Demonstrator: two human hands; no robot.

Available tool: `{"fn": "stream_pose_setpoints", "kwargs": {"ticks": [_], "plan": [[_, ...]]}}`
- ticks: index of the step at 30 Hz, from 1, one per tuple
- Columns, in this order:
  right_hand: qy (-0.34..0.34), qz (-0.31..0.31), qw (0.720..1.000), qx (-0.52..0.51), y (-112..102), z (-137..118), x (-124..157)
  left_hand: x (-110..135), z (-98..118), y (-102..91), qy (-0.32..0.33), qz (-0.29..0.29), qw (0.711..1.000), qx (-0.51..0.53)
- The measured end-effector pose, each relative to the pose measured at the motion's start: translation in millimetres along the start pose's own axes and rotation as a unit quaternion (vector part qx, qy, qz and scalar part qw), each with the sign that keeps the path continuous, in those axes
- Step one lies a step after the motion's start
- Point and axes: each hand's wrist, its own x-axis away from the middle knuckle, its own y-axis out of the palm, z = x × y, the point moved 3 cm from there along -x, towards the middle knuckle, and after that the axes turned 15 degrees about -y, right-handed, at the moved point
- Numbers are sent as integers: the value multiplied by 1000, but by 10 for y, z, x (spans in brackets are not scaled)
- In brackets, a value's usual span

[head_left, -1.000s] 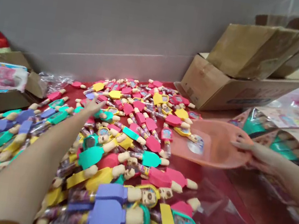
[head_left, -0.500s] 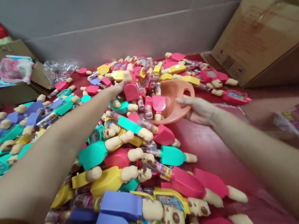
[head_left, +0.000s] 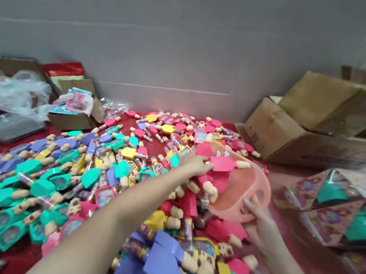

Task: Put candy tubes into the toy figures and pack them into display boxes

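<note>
A large heap of popsicle-shaped plastic toys (head_left: 90,187) in pink, teal, yellow and purple, with small clear tubes and biscuit-coloured ends, covers a red surface. A translucent orange-pink plastic scoop (head_left: 239,191) lies at the heap's right side with several pink toys in it. My right hand (head_left: 259,224) grips the scoop's near rim. My left hand (head_left: 194,164) reaches across the heap, its fingers resting on pink toys at the scoop's edge. The scoop's far side is partly hidden behind those toys.
Cardboard boxes (head_left: 295,137) with raised flaps stand at the back right, and printed packaging sheets (head_left: 332,209) lie at the right. A cardboard box (head_left: 71,111), plastic bags (head_left: 17,95) and a grey rack (head_left: 12,127) sit at the left. A grey wall runs behind.
The view has swung back and up. The scoop has moved from the middle of the heap to its right side and now holds pink toys. My left hand has moved right to its edge.
</note>
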Motion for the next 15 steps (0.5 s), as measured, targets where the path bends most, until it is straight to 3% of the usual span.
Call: {"fn": "stream_pose_setpoints", "kwargs": {"ticks": [4, 7, 11, 13, 15], "plan": [[11, -2, 999, 31, 145, -414, 440, 618, 72, -314, 4, 29, 998, 56], [15, -29, 998, 56, 327, -597, 840, 1086, -77, -483, -15, 43, 994, 102], [63, -56, 991, 100, 686, -626, 1464, 1681, -642, -533, -54, 55, 983, 164], [64, -113, 982, 137, 956, -585, 1778, 1953, -1027, -489, -78, 70, 975, 197], [21, -179, 965, 193, 1260, -530, 2033, 2173, -1420, -426, -100, 94, 964, 229]]}}
